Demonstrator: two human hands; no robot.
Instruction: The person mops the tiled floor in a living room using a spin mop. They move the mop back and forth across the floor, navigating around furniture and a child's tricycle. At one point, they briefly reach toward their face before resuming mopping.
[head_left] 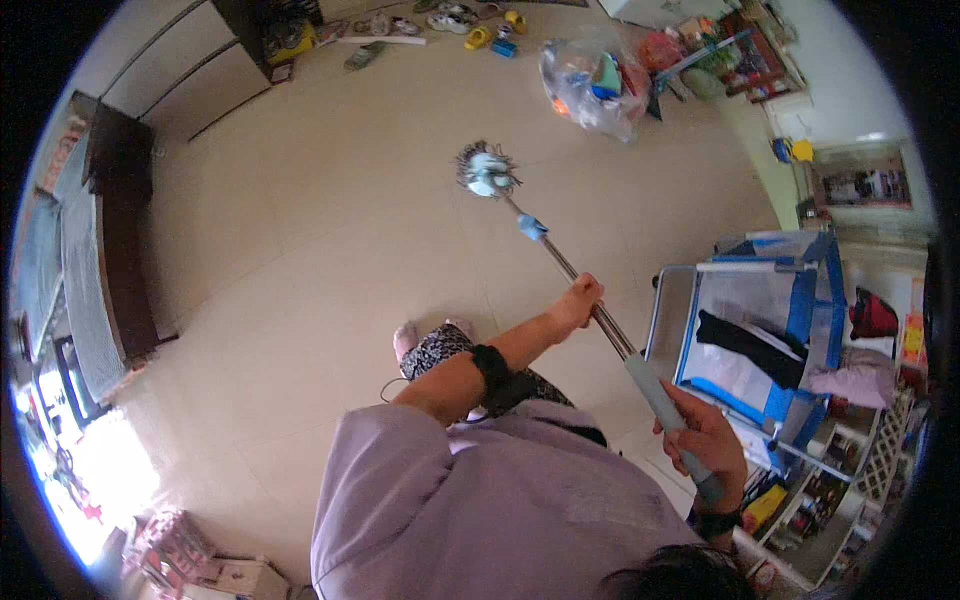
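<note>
A mop (560,262) slants across the view, from its grey grip at the lower right to its head at the upper middle. My left hand (579,301) is wrapped round the metal pole about halfway along. Lower down, my right hand (704,437) closes on the grey handle near its end. The round mop head (487,172), pale blue with grey strands, rests on or just above the beige tiled floor (330,200); I cannot tell which. A blue collar (532,227) sits on the pole below the head.
A blue-framed folding playpen (803,300) with dark cloth over it stands close on the right. Beyond the mop head lie a clear plastic bag (596,85) of things and several shoes (450,20). A dark wooden sofa (120,260) lines the left; a pale cabinet (185,75) stands far left.
</note>
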